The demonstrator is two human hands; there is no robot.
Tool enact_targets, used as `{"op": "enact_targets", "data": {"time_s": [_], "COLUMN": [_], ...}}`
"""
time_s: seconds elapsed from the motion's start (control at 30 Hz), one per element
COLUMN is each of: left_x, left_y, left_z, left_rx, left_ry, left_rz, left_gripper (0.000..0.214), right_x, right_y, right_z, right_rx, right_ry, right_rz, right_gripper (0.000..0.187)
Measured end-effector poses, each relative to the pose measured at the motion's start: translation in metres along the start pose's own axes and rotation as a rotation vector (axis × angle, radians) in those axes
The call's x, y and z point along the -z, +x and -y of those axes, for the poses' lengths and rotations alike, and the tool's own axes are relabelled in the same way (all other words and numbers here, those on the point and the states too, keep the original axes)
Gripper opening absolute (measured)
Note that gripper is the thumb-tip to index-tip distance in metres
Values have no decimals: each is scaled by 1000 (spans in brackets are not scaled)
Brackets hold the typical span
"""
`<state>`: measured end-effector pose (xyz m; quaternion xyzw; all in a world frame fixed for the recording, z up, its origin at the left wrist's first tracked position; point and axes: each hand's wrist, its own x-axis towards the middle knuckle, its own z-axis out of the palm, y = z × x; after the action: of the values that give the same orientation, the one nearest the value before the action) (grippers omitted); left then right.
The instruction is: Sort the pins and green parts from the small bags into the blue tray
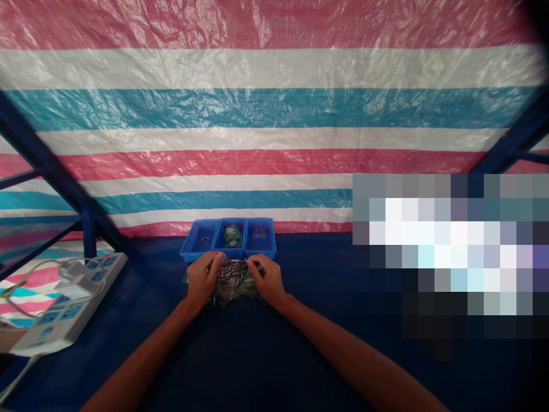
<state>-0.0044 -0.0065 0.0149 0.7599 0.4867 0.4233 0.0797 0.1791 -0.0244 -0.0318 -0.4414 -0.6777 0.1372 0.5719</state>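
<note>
Can find most metal pins (pixel 231 269) heaped between left grip (pixel 201 279) and right grip (pixel 266 279), with plastic bag (pixel 230 294) around; see only a few in left blue bin (pixel 198 232), beyond left grip; judge progress slight, with most left; find long axes mixed, many running roughly grip to grip; see fingertips drawn together on both, cannot tell on what.

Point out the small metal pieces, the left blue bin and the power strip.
Small metal pieces (pixel 232 267): head view, middle of the heap.
Left blue bin (pixel 198 233): head view, bare inside floor.
Power strip (pixel 72 312): head view, socketed top.
</note>
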Motion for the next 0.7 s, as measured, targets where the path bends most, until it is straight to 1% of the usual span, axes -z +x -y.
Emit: {"op": "enact_targets", "data": {"time_s": [0.07,0.2,0.7], "left_x": [-2,-4,-7], "left_y": [0,1,1], "left_z": [-1,-2,0], "left_rx": [-74,-153,-185], "left_ry": [-23,-36,-78], "left_rz": [1,58,131], "left_gripper": [25,24,20], "right_x": [0,0,-1], "right_y": [0,0,-1], "right_z": [0,0,-1], "right_rx": [-6,-7,-6], "right_ry": [7,9,16], "right_rz": [2,-2,1], "right_gripper": [19,20,20]}}
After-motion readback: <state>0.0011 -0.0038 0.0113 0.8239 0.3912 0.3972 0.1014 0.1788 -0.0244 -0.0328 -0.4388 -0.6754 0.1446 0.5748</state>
